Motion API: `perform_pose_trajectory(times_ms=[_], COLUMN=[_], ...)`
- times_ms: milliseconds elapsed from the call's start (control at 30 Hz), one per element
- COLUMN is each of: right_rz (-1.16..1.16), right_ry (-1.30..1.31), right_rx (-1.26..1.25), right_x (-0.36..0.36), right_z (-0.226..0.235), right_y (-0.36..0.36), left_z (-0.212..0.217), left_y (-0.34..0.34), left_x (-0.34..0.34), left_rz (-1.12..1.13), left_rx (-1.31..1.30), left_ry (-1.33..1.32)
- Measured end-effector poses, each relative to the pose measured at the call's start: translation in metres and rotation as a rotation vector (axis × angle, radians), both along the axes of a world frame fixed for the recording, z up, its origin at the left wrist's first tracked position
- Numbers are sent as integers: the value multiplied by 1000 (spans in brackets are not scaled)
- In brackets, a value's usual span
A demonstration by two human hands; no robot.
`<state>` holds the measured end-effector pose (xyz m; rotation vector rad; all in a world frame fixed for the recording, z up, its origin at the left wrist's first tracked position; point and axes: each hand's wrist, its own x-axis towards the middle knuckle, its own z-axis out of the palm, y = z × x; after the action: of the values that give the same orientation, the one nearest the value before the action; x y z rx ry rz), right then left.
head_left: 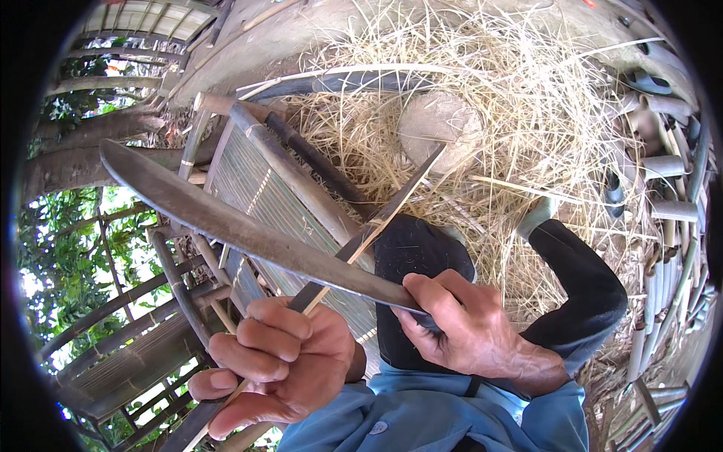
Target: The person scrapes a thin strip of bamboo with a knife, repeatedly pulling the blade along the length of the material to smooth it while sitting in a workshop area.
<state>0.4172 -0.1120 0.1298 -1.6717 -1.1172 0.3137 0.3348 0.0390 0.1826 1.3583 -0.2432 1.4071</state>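
My right hand (467,324) is closed round the handle of a machete, most of that handle hidden by my fingers. Its long curved blade (226,230) points to the upper left and crosses over a bamboo strip (392,207). Fingers curled, my left hand (282,361) grips this strip lower down. The strip is dark on one face and pale along its edge. It slants from the lower left up to a round wooden block (439,129), where its far end overlaps the block's top; whether it touches cannot be told.
Pale shavings (520,98) lie thick around the block and my legs. At my left stands a slatted bamboo bench (263,203), with a bamboo railing (120,339) beyond it. Cut bamboo tubes (666,166) line the right side. A long pale strip (346,71) lies behind the block.
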Motion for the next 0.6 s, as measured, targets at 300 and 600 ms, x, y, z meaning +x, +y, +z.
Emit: perform_pose_trajectory(times_ms=[300,600], right_rz=[-16,-180], right_ry=[-88,-50], right_rx=[-121,-217], right_x=[-20,3], right_z=[-17,-84], right_y=[0,14], left_z=[-5,0], left_y=[-7,-11], left_x=[-11,-5], left_rz=[-23,21], left_rx=[31,-42], left_ry=[28,-14])
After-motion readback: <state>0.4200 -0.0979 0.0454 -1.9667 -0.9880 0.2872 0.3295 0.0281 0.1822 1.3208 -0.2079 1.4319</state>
